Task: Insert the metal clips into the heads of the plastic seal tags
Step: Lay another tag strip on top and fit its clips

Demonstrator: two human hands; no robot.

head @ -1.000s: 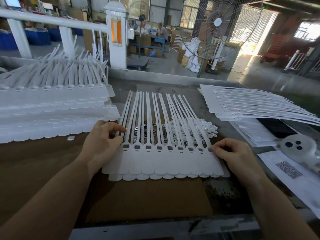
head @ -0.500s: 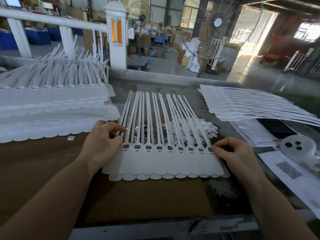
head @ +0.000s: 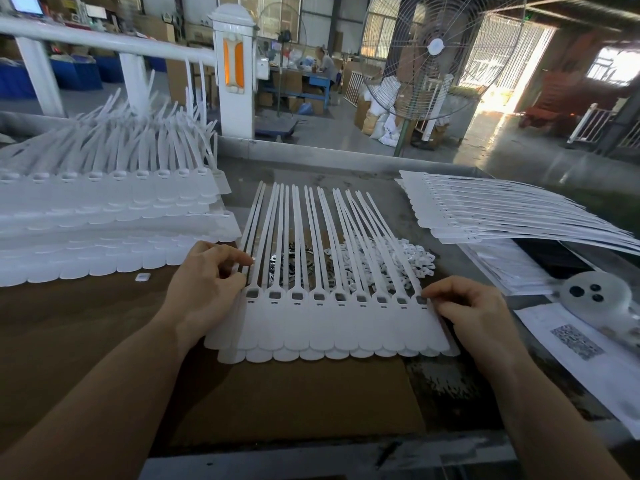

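Both hands pinch the white plastic seal-tag strip [head: 329,327]: left hand [head: 204,289] at 9 o'clock, right hand [head: 471,313] at 3. Imo square the heads up flat on the bench [head: 86,323] b4 grabbing shiny metal clips [head: 287,263].

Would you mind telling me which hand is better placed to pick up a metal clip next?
Probably the left hand: its fingertips sit beside the metal clips under the straps; the right hand lies farther away.

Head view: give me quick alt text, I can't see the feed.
Both hands hold a fanned row of white seal tags on the cardboard: the left hand at its left end, the right hand at its right. Metal clips lie in a pile under the straps.
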